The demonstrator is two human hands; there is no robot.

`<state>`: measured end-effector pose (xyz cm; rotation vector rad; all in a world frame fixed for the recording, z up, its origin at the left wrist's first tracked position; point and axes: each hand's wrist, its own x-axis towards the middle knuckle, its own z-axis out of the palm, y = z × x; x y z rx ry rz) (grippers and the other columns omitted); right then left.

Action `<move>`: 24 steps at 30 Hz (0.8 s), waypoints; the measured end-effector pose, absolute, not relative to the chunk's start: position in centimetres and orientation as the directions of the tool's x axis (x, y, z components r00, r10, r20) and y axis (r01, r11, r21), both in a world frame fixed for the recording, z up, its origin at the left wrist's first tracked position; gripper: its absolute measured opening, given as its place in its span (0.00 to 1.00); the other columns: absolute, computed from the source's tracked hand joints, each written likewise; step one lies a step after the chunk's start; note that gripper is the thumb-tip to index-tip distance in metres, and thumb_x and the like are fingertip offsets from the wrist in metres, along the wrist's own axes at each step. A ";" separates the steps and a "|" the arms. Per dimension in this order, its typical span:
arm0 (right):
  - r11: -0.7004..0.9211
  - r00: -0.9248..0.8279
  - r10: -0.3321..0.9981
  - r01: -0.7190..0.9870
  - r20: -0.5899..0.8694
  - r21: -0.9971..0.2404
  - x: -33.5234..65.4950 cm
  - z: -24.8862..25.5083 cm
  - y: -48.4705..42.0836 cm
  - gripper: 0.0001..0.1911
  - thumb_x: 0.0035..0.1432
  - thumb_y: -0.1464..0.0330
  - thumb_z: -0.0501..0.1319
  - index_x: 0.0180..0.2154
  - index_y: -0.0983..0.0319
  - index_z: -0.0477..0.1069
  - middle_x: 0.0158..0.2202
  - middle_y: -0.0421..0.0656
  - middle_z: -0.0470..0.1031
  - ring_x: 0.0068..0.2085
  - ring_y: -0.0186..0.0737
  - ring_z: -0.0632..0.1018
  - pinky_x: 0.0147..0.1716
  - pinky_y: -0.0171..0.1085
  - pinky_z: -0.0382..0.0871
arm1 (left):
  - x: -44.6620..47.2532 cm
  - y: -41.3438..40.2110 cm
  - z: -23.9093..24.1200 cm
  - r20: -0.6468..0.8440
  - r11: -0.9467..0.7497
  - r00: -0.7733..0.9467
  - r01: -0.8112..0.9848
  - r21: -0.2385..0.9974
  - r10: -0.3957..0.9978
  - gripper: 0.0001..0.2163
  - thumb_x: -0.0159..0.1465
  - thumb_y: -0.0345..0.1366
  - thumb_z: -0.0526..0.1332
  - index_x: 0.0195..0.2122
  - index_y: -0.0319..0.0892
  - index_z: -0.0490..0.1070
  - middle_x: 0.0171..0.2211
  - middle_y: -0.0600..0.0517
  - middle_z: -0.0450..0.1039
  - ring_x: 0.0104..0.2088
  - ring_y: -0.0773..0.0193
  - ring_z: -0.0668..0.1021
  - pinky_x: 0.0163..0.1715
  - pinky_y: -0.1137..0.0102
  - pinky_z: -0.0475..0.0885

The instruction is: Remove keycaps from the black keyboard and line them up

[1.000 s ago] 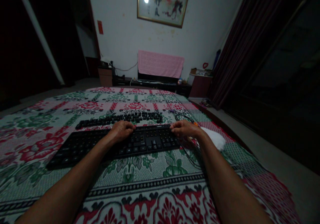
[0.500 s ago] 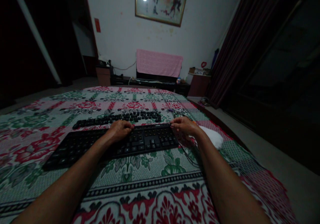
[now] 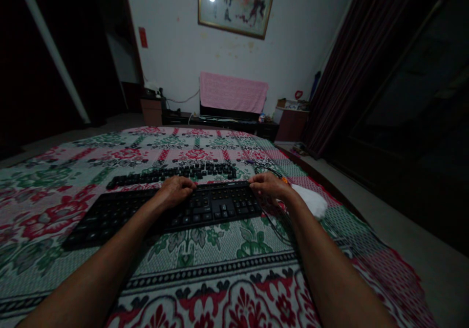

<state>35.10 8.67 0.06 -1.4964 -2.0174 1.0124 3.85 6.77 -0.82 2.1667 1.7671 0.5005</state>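
Note:
A black keyboard (image 3: pixel 220 209) lies on the patterned bedspread, its near edge toward me. Along its upper rows small pale spots show where keycaps are off. My left hand (image 3: pixel 176 190) rests over the far middle edge, fingers bent and closed at that rim. At the far right corner, the thumb and fingers of my right hand (image 3: pixel 269 184) pinch the keyboard's edge. Behind the keyboard, loose black keycaps (image 3: pixel 164 174) lie in a long band. My left forearm hides part of the keyboard's middle.
A white cloth-like bundle (image 3: pixel 310 201) sits beyond my right wrist. A dark cable (image 3: pixel 274 230) loops by the keyboard's right end, and an orange item (image 3: pixel 285 180) shows behind my right hand. The bedspread (image 3: pixel 220 264) reaches the bed's right edge.

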 end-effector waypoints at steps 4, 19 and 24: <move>0.134 -0.312 0.945 0.634 -0.094 -0.762 35.0 -0.1 8.7 0.10 0.45 0.68 0.56 0.31 0.65 0.70 0.21 0.37 0.67 0.21 0.28 0.65 0.21 0.28 0.59 | 3.8 6.9 -1.0 0.073 -0.193 0.180 0.869 0.456 0.981 0.12 0.51 0.34 0.55 0.35 0.45 0.74 0.35 0.55 0.75 0.38 0.65 0.74 0.36 0.76 0.66; 0.123 -0.328 0.938 0.614 -0.110 -0.780 34.9 -0.2 8.7 0.10 0.45 0.67 0.56 0.31 0.64 0.70 0.18 0.36 0.66 0.19 0.27 0.64 0.19 0.28 0.57 | 3.8 6.9 -1.0 0.065 -0.188 0.178 0.874 0.447 0.982 0.12 0.51 0.34 0.54 0.35 0.46 0.74 0.36 0.56 0.75 0.38 0.65 0.74 0.37 0.76 0.65; 0.094 -0.306 0.945 0.591 -0.115 -0.801 34.4 0.1 8.2 0.09 0.44 0.68 0.56 0.30 0.65 0.70 0.19 0.36 0.66 0.19 0.27 0.64 0.19 0.28 0.56 | 3.8 6.9 -1.0 0.089 -0.219 0.200 0.889 0.402 0.976 0.12 0.52 0.35 0.54 0.35 0.46 0.74 0.36 0.56 0.75 0.38 0.65 0.74 0.36 0.76 0.65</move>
